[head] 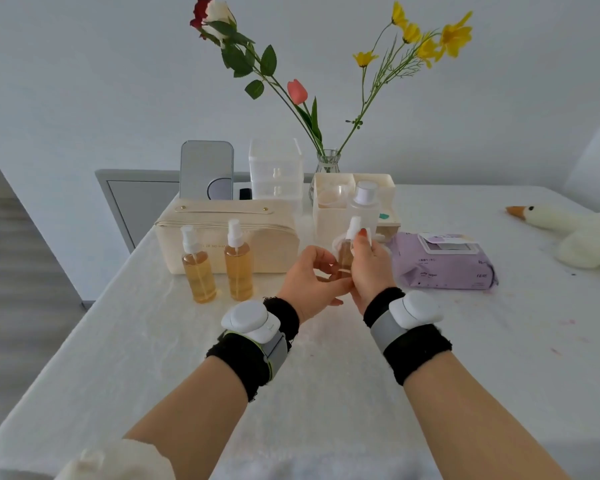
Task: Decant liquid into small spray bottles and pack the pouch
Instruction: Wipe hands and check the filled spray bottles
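Amber liquid fills two standing spray bottles, the left bottle (pixel 198 268) and its neighbour (pixel 239 265), just before one cream pouch (pixel 274 244). A third bottle (pixel 345 256) is held above the table (pixel 326 393): left hand (pixel 312 282) pinches its base, right hand (pixel 369 268) grips its neck.
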